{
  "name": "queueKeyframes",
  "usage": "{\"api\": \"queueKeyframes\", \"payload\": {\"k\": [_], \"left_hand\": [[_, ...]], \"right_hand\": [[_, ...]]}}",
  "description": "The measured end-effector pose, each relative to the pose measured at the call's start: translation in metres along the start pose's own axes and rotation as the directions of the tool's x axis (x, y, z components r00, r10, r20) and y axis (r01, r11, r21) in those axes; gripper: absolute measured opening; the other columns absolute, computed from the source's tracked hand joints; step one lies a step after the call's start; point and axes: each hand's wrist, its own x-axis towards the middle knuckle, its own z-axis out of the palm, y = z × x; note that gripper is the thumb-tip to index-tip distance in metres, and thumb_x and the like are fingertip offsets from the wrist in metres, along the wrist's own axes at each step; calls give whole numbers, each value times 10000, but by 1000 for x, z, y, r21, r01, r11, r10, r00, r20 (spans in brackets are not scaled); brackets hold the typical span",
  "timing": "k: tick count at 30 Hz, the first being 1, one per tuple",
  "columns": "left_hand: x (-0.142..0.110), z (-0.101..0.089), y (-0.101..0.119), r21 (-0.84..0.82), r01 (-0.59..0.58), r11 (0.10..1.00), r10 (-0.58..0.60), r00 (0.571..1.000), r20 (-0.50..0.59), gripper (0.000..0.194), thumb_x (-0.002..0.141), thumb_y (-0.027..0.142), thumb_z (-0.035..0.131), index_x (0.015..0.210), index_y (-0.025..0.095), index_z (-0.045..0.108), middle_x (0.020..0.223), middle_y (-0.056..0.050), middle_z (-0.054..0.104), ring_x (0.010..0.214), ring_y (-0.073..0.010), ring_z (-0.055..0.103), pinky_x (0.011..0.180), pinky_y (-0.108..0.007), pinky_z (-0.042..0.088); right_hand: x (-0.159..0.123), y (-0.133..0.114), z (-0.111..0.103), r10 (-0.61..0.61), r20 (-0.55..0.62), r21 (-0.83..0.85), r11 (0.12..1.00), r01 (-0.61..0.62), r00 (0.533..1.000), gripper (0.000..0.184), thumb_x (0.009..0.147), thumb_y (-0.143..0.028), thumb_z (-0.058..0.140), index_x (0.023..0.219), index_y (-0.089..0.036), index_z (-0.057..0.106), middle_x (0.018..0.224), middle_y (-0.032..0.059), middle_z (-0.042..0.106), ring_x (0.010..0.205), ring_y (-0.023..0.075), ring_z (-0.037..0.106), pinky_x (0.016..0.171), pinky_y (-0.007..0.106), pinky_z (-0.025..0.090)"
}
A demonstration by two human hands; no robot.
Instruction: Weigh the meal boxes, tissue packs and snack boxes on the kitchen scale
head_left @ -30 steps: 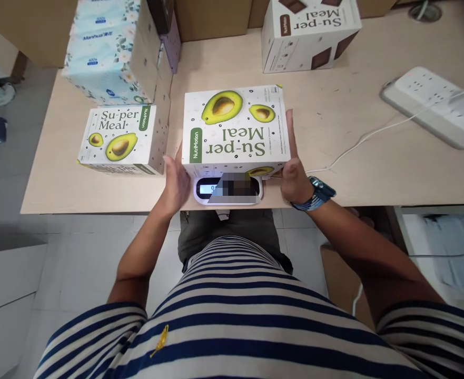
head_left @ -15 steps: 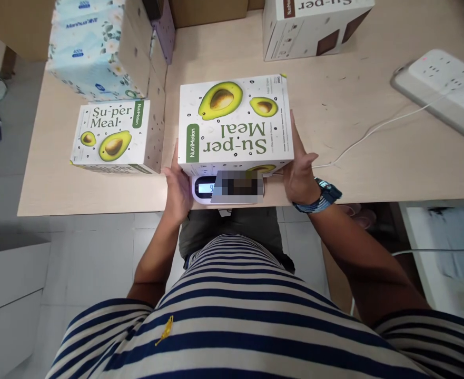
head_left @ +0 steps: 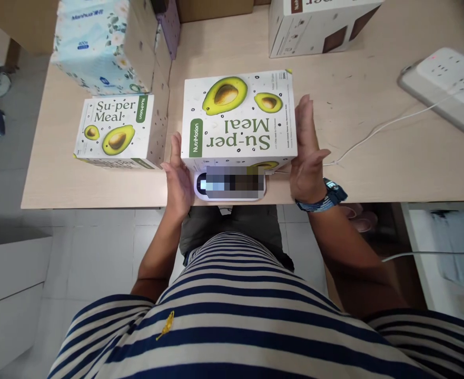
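Note:
A white Su-per Meal box point(head_left: 239, 113) with green lettering and avocado pictures rests upside down to my view on a small white scale point(head_left: 198, 196) at the table's front edge. Part of the scale's lit display is blurred out. My left hand point(head_left: 179, 184) stands beside the box's left side, fingers stretched out. On the other side, my right hand point(head_left: 307, 158) is flat along the box's right edge, fingers straight and thumb out. Whether either palm touches the box, I cannot tell.
A second avocado box point(head_left: 115, 126) stands left, before tissue packs point(head_left: 101, 47). A white-and-brown box point(head_left: 314, 31) is at the back. On the right, a power strip point(head_left: 448, 79) has a white cable point(head_left: 385, 123) running toward the scale. Cardboard point(head_left: 216, 9) lines the back.
My right hand has eased slightly outward from the box, and its fingers show more fully. The left hand's fingers have spread a little. The view has shifted slightly; the box remains on the scale.

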Motion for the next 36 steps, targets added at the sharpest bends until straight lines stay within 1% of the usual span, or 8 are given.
{"api": "queueKeyframes", "payload": {"k": [8,12,16,21,24,28,32,36], "left_hand": [[-31,-38,34,187,-47,981,48,999,-5,887,939,977,355,1648,461,487,1875,81,281,1800,-272,118,1504,-525,149],[-43,-64,65,257,-104,961,115,993,-29,853,938,990,300,1623,526,507,1843,173,325,1792,-264,141,1519,-496,156],[-43,-61,95,321,-153,935,191,977,-92,567,1072,833,186,1481,695,554,1742,406,334,1790,-219,67,1533,-481,78],[-32,-19,76,125,-265,956,260,964,60,643,1011,903,341,1537,609,563,1773,245,430,1765,-257,252,1503,-502,226],[-30,12,50,35,-221,975,223,970,-94,693,1001,848,506,1552,442,612,1732,30,552,1700,-292,429,1471,-514,308],[-27,32,35,-10,-19,1000,17,985,-170,826,966,859,565,1597,327,540,1741,-109,523,1671,-349,462,1436,-604,339],[-45,7,58,9,-156,988,156,974,-164,786,990,818,566,1577,296,554,1716,-110,539,1672,-341,446,1427,-551,361],[-50,-55,103,199,-336,921,383,879,-285,673,1006,785,558,1515,348,606,1663,-53,589,1644,-291,487,1420,-473,391]], "right_hand": [[-31,-4,-60,120,-248,-51,989,-137,961,1088,841,-1073,34,1780,-536,156,1852,-223,82,1772,338,-91,1446,660,29],[-52,-16,-98,237,-407,16,967,-252,882,1041,790,-1118,245,1689,-612,373,1774,-304,248,1779,269,-30,1473,559,105],[-58,-20,-107,359,-530,134,930,-342,768,897,901,-994,216,1632,-562,506,1749,-282,334,1776,200,21,1476,438,161],[-33,-20,-75,487,-541,307,874,-378,686,1060,934,-956,162,1754,-316,364,1867,-65,197,1778,199,101,1476,412,174],[-13,-33,-33,541,-507,391,838,-380,671,1199,791,-1104,258,1722,-361,395,1872,-18,199,1786,237,111,1489,518,132],[-7,-57,30,536,-205,476,786,-396,819,1053,875,-1033,414,1720,-405,388,1841,6,317,1764,282,241,1474,644,143],[-19,-88,65,344,50,429,840,-331,938,893,1057,-803,423,1807,-419,130,1870,-23,235,1757,249,262,1486,588,186],[-6,-128,95,76,281,326,930,-170,957,1118,1002,-804,551,1772,-466,-187,1886,-76,110,1778,243,183,1490,558,212]]}}
